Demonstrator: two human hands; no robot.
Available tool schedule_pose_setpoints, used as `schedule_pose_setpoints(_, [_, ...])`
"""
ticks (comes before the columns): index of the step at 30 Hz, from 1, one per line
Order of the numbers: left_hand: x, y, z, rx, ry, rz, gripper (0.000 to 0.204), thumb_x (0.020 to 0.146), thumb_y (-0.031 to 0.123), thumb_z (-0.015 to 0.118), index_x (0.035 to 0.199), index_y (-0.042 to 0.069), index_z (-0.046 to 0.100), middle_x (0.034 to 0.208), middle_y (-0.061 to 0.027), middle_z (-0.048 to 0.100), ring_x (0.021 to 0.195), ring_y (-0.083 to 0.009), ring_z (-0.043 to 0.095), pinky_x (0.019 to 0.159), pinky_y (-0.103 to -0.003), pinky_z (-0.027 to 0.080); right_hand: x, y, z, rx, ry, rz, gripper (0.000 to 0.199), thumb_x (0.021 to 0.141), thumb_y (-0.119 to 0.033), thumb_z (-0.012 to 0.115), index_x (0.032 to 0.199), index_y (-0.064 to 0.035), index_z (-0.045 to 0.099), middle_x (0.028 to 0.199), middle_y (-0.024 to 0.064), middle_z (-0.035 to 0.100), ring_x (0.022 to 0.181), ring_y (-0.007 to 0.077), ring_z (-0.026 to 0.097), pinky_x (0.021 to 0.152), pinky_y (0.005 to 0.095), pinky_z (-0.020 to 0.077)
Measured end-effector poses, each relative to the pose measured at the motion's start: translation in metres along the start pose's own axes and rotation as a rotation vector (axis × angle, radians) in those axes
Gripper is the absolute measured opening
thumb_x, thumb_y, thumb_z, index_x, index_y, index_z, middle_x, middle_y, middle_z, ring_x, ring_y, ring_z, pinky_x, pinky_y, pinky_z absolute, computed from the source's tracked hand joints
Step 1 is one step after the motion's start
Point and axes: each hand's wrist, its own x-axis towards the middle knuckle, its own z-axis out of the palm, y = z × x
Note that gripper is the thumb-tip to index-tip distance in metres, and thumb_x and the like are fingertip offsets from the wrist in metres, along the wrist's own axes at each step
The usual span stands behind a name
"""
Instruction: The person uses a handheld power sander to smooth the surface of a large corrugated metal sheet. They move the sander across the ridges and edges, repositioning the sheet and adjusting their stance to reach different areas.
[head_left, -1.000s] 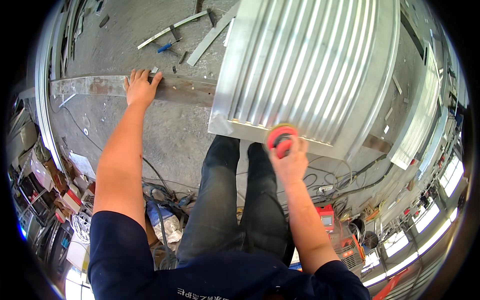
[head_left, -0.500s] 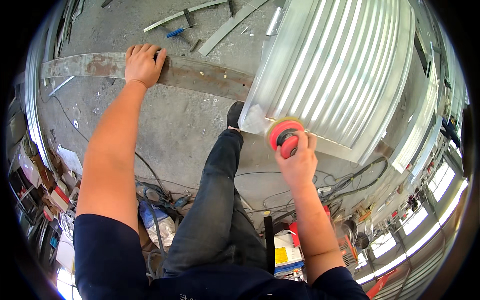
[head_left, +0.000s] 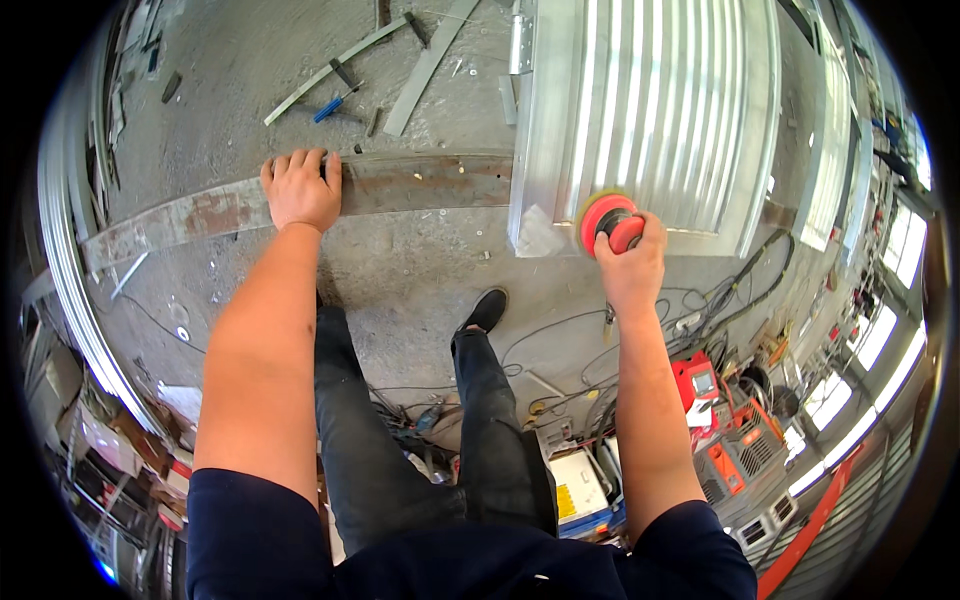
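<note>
My left hand (head_left: 300, 188) lies flat with fingers over the edge of a long rusty steel beam (head_left: 420, 182) that runs across the concrete floor. My right hand (head_left: 632, 262) grips a round red tool with a flat disc (head_left: 610, 220), held at the near edge of a ribbed, shiny corrugated metal panel (head_left: 650, 110). The panel rests over the right part of the beam. My legs in dark trousers and a black shoe (head_left: 487, 310) stand below, between the two arms.
Flat metal strips (head_left: 425, 70) and a blue-handled tool (head_left: 332, 104) lie on the floor beyond the beam. Cables (head_left: 560, 350) trail by my feet. Red machines (head_left: 700, 385) and boxes sit at lower right, curved metal rails (head_left: 70, 240) at left.
The view has swung: beam and panel now sit more centred. My left hand stayed on the beam. My right hand with the red disc tool moved right along the panel's near edge.
</note>
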Motion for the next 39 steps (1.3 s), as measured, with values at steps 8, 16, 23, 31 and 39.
schedule_pose_setpoints(8, [-0.001, 0.001, -0.004, 0.013, -0.077, -0.023, 0.037, 0.102, 0.042, 0.049, 0.112, 0.014, 0.072, 0.113, -0.0056, 0.069, 0.112, -0.0305, 0.059, 0.113, -0.053, 0.03, -0.032, -0.064, 0.016, -0.022, -0.04, 0.037, 0.061, 0.079, -0.029, 0.079, 0.127, -0.0083, 0.049, 0.119, 0.0183, 0.054, 0.101, 0.0418, 0.064, 0.085, 0.0497, 0.0549])
schedule_pose_setpoints(16, [0.0, 0.001, -0.002, -0.018, -0.075, -0.026, 0.042, 0.102, 0.046, 0.046, 0.111, 0.014, 0.072, 0.113, -0.0071, 0.069, 0.114, -0.0307, 0.059, 0.115, -0.056, 0.028, -0.034, -0.065, 0.029, -0.074, -0.005, -0.081, 0.065, 0.078, -0.033, 0.079, 0.129, -0.0092, 0.046, 0.12, 0.0196, 0.053, 0.1, 0.0425, 0.063, 0.084, 0.0514, 0.0546])
schedule_pose_setpoints(23, [-0.002, 0.003, -0.006, -0.044, -0.04, -0.026, 0.042, 0.102, 0.046, 0.047, 0.107, 0.014, 0.073, 0.107, -0.0062, 0.07, 0.11, -0.0295, 0.062, 0.114, -0.057, 0.029, -0.013, -0.058, 0.025, -0.113, 0.011, -0.186, 0.059, 0.078, -0.029, 0.079, 0.125, -0.0089, 0.05, 0.116, 0.0181, 0.055, 0.098, 0.0423, 0.064, 0.081, 0.051, 0.0552])
schedule_pose_setpoints(31, [-0.003, 0.002, -0.003, -0.044, -0.009, -0.041, 0.041, 0.101, 0.046, 0.048, 0.108, 0.014, 0.073, 0.111, -0.0047, 0.071, 0.112, -0.028, 0.061, 0.116, -0.056, 0.028, 0.009, -0.063, 0.022, -0.132, 0.054, -0.233, 0.061, 0.079, -0.03, 0.078, 0.129, -0.0069, 0.051, 0.118, 0.0176, 0.057, 0.099, 0.0411, 0.065, 0.083, 0.0484, 0.0558])
schedule_pose_setpoints(39, [-0.008, 0.004, -0.003, -0.023, -0.002, -0.049, 0.041, 0.103, 0.044, 0.047, 0.111, 0.014, 0.073, 0.113, -0.0043, 0.071, 0.114, -0.0273, 0.061, 0.117, -0.054, 0.028, -0.015, -0.056, 0.017, -0.14, -0.071, -0.209, 0.06, 0.079, -0.03, 0.078, 0.127, -0.0074, 0.051, 0.12, 0.0164, 0.055, 0.103, 0.0409, 0.065, 0.085, 0.0496, 0.0552])
